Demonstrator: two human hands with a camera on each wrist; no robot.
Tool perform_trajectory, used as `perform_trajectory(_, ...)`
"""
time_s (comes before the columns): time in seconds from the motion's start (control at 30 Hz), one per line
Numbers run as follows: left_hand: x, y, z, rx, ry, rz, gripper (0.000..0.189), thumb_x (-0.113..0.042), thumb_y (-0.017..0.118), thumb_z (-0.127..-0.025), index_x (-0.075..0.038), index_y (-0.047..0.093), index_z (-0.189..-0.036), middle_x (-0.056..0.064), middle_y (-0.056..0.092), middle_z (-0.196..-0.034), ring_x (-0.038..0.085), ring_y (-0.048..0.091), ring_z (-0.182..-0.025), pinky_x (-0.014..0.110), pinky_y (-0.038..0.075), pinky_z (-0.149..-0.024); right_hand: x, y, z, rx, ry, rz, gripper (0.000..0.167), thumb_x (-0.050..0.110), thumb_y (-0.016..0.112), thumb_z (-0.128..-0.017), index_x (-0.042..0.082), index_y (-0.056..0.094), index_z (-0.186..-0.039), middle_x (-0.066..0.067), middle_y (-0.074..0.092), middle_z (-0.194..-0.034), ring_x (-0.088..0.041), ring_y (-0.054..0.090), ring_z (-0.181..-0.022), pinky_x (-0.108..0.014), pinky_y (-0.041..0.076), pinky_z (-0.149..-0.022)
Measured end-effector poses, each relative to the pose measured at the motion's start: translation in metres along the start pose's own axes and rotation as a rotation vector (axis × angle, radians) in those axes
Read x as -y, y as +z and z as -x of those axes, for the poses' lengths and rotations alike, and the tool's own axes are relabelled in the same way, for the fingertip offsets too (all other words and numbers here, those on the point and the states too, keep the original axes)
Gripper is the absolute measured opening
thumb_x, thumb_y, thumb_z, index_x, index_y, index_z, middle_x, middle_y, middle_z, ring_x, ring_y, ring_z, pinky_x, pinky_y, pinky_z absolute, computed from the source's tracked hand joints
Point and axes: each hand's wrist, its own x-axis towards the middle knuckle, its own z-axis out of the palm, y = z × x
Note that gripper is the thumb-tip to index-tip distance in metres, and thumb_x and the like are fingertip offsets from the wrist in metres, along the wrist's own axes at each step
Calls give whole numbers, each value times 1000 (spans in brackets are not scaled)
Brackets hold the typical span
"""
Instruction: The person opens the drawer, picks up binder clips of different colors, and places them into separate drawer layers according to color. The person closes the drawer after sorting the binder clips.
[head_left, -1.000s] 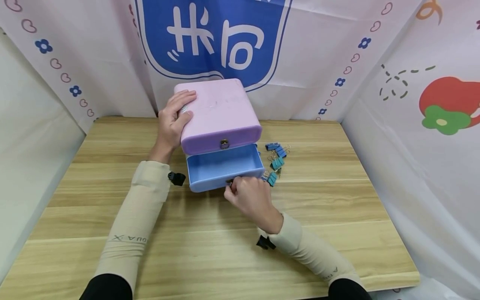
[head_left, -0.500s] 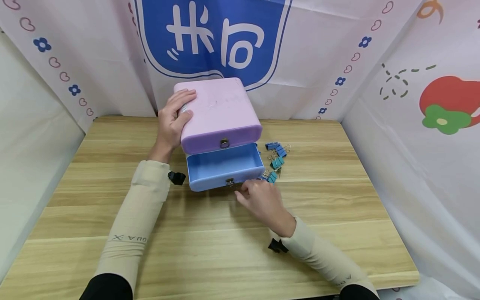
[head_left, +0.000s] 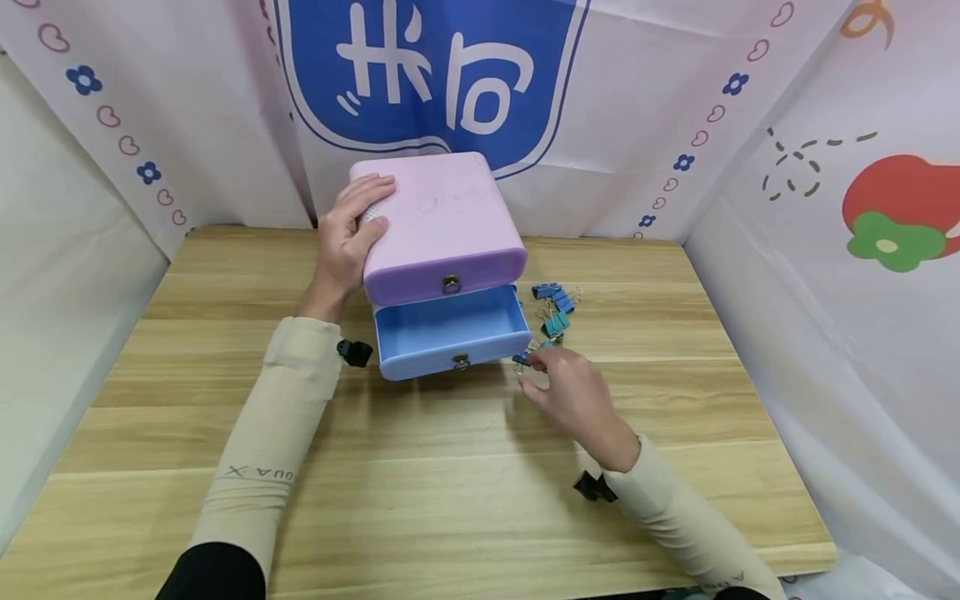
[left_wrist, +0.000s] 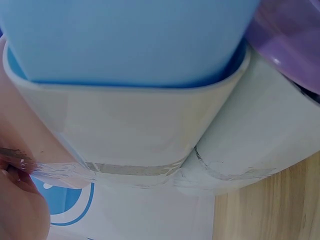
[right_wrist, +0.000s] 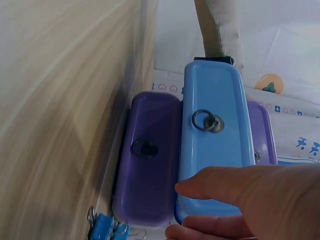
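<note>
A small chest of drawers with a pink top stands at the back of the table. Its blue drawer is pulled out, with a bare inside and a ring pull on the front. My left hand rests on the left edge of the pink top, fingers and thumb lying over it. My right hand is just right of the drawer front, thumb and index finger apart, fingertips right at a dark blue binder clip. More binder clips, blue and teal, lie beyond that hand, some partly hidden.
Purple drawers above and below the blue one are pushed in. A printed cloth wall stands close behind the chest. The wooden table reaches toward the front and to both sides.
My right hand has let go of the blue drawer's ring pull and moved right to the binder clips. The left hand stays on the chest; the drawer remains out.
</note>
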Motion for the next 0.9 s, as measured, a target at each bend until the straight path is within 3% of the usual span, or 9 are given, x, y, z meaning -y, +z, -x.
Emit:
perform_trajectory(0.37,-1,1,1,0,4,-10,52,-14,51,-86,8,69,-130,24,65,-144,30,50,-149,32,25,-132,-19,-7,-5,71,75,-21,45,19,88,-85,-3,73,-121,-19,78,-116,-34,76,-105,-46,65,-90)
perform_trajectory(0.5,0,1,1,4,17,-9,51,-12,54,-85,9,70,-129,26,65,-143,37,49,-148,32,27,-131,-25,-5,-8,98,105,-29,50,18,88,-84,-5,70,-126,-21,76,-119,-36,75,-108,-47,65,-91)
perform_trajectory(0.6,10,0,-1,5,27,-15,50,-13,56,-85,6,71,-129,24,66,-143,38,48,-148,31,28,-129,-30,-2,-11,114,113,-35,54,16,88,-84,-6,68,-128,-23,75,-122,-37,74,-110,-48,64,-93)
perform_trajectory(0.77,33,-1,-5,2,35,-33,51,-21,58,-85,-4,75,-130,12,69,-143,25,51,-148,30,28,-129,-40,4,-17,149,117,-47,57,15,88,-83,-7,66,-131,-24,73,-126,-38,73,-114,-47,64,-95)
perform_trajectory(0.9,39,-3,-6,7,46,-32,50,-24,60,-85,-9,76,-130,8,70,-143,21,51,-147,30,29,-129,-46,10,-22,176,102,-54,58,15,89,-83,-8,65,-132,-26,72,-127,-39,72,-114,-47,64,-96)
